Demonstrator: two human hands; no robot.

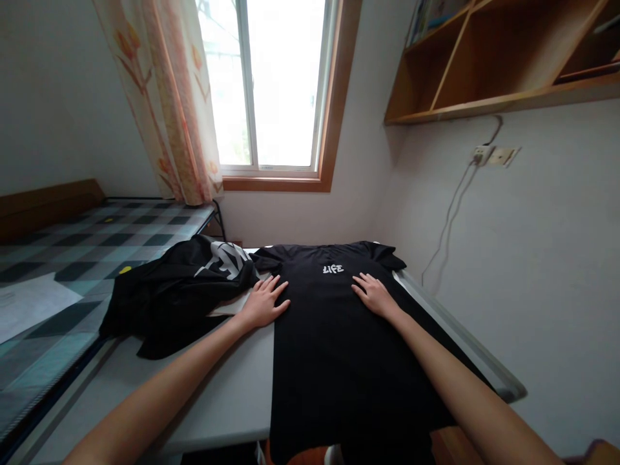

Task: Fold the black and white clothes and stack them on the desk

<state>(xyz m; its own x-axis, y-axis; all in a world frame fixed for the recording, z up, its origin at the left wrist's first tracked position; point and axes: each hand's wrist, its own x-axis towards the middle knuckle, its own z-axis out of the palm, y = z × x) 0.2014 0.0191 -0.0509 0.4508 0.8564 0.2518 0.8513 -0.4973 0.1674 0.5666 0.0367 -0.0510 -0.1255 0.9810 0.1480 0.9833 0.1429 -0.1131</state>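
A black T-shirt (329, 349) with small white lettering lies spread out on the white table (232, 387), its sleeves at the far end and its near end hanging over the front edge. My left hand (264, 302) rests with fingers spread at the shirt's left edge. On the right part of the shirt, my right hand (374, 294) lies flat, fingers stretched out. Neither hand grips anything. Left of my left hand sits a crumpled black garment (169, 297) with a large white print.
A bed with a checked cover (140, 226) adjoins the table on the left, with a white paper sheet (33, 303) on it. Wooden shelves (484, 71) hang at upper right above a wall socket (501, 156) with a cable. The window (285, 84) and curtain (169, 97) are behind.
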